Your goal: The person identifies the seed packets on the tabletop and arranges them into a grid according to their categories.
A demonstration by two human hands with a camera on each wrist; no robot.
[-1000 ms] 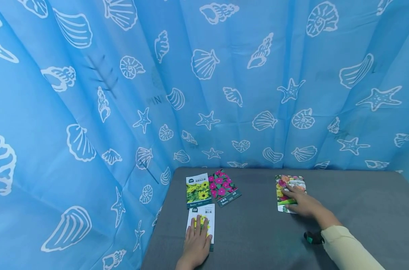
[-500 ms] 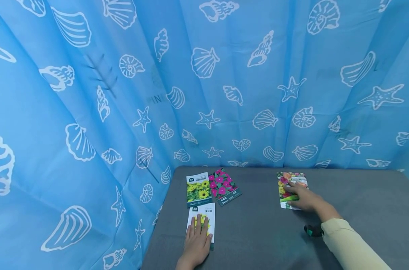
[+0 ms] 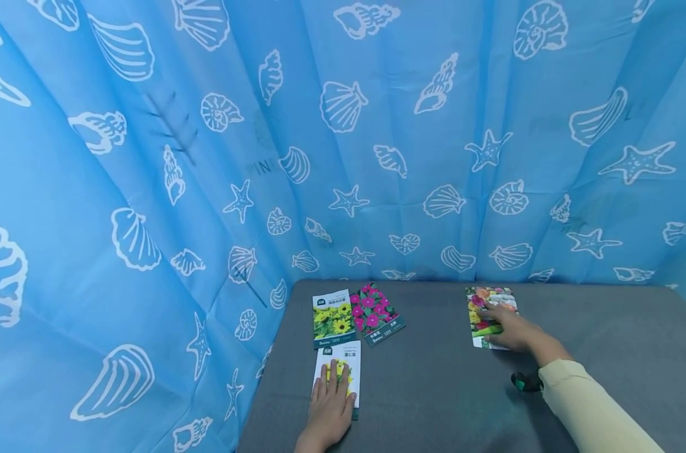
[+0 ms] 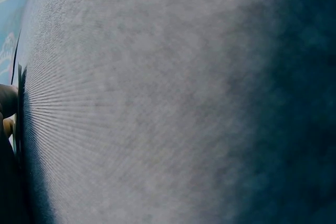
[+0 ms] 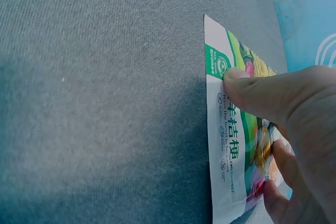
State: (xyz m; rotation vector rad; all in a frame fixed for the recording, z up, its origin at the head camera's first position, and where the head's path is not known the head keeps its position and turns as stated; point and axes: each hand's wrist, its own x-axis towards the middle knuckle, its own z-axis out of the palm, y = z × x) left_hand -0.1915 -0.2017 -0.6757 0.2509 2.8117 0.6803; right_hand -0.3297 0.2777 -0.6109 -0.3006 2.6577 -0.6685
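Note:
My left hand [image 3: 329, 410] lies with its fingers spread on a white seed packet [image 3: 351, 355] with yellow flowers, covering its lower part. In the left wrist view only a sliver of fingers shows at the left edge. On the right, my right hand [image 3: 514, 330] rests on a seed packet [image 3: 476, 318] printed with colorful flowers. The right wrist view shows the thumb [image 5: 247, 85] and fingertips [image 5: 277, 195] touching the top face of this packet, which lies on the table. The palm hides part of it from above.
Behind the left hand lie a yellow-flower packet [image 3: 334, 318] and a magenta-flower packet [image 3: 375, 313], side by side and touching. The grey table [image 3: 427, 377] ends at a blue shell-print curtain [image 3: 399, 207]. A black strap piece [image 3: 525, 382] hangs under the right wrist.
My right hand has slid the colorful packet a little toward the curtain and slightly right. The left hand and the other packets have stayed where they were.

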